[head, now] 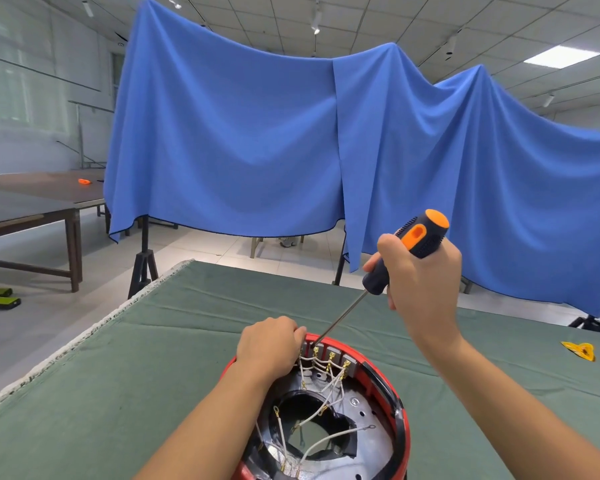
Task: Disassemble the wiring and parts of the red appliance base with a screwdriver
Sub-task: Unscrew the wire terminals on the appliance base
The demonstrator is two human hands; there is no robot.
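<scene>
The red appliance base (400, 415) lies open side up on the green cloth at the bottom centre. Inside it I see a silver plate, white wires (326, 382) with gold terminals, and a row of grey terminal blocks along the far rim. My left hand (269, 348) grips the base's far left rim, fingers curled over the edge. My right hand (421, 282) grips the dark blue and orange handle of the screwdriver (409, 247). Its metal shaft slants down and left, and the tip sits at a gold terminal on the far rim.
The green-covered table (136, 375) ends at a frayed edge on the left. A small yellow piece (581, 350) lies on the cloth at the right. A blue curtain (257, 133) hangs on stands behind the table. A wooden table (42, 199) stands at far left.
</scene>
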